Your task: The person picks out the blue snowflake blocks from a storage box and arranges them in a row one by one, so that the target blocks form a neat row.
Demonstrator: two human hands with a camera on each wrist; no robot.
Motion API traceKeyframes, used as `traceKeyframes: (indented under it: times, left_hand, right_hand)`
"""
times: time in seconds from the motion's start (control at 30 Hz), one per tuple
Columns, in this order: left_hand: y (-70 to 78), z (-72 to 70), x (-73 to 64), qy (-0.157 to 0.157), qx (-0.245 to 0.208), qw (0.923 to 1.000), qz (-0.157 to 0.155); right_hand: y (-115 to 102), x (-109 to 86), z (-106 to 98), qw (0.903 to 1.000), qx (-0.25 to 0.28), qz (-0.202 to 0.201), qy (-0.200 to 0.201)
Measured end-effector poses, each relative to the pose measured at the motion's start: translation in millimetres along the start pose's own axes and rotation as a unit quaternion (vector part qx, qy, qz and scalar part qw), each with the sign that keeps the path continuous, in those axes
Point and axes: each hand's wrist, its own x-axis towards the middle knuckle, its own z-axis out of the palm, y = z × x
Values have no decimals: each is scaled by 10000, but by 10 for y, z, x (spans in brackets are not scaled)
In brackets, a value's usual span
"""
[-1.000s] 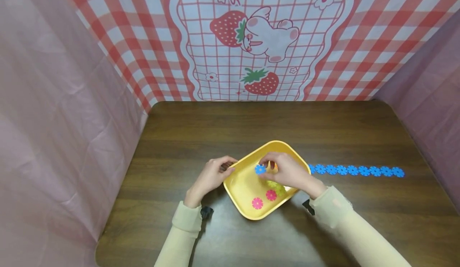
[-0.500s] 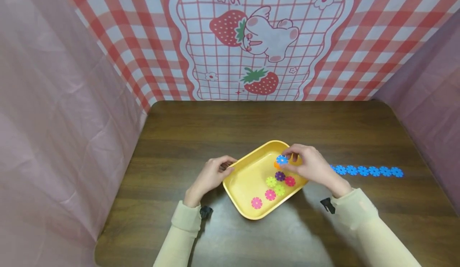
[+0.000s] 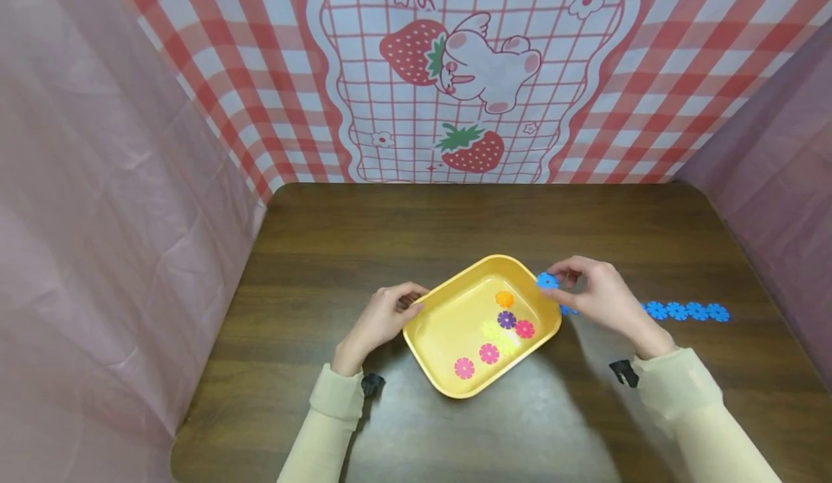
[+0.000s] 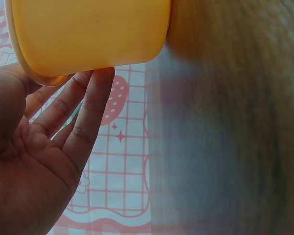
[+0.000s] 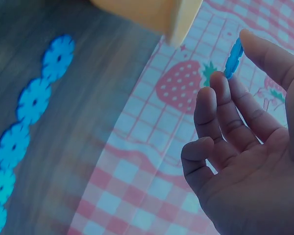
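Observation:
My right hand (image 3: 601,299) pinches one blue snowflake-shaped building disc (image 3: 547,281) between thumb and fingertips, just over the right rim of the yellow tray (image 3: 442,324). Seen edge-on in the right wrist view, the blue disc (image 5: 234,58) stands between thumb and finger. My left hand (image 3: 383,315) grips the tray's left rim, thumb at the edge and fingers against the outer wall. Inside the tray lie an orange disc (image 3: 504,299), a purple disc (image 3: 506,320), a red-pink disc (image 3: 524,329), pink discs (image 3: 464,368) and yellow discs (image 3: 492,330).
A row of linked blue discs (image 3: 677,311) runs along the brown table (image 3: 364,237) right of the tray, partly hidden behind my right hand. Pink curtains (image 3: 117,180) flank both sides, and a checked strawberry cloth (image 3: 403,144) hangs behind the far edge.
My right hand has carried the blue disc rightward from inside the tray to above its right rim, uncovering the discs below. The left hand and tray have stayed put.

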Motion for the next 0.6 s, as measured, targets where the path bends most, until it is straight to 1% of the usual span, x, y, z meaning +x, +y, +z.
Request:
traceKeyframes:
  times: [0.27, 0.43, 0.6]
  left_hand:
    - [0, 2, 6, -18, -24, 10000, 10]
    - [-1, 2, 5, -18, -35, 10000, -7]
    - [-1, 0, 2, -38, -32, 10000, -15]
  right_hand:
    - [197, -125, -170, 9986, 2, 527, 30]
    - [323, -200, -294, 9970, -152, 726, 233]
    - [483, -300, -417, 9948, -340, 903, 340]
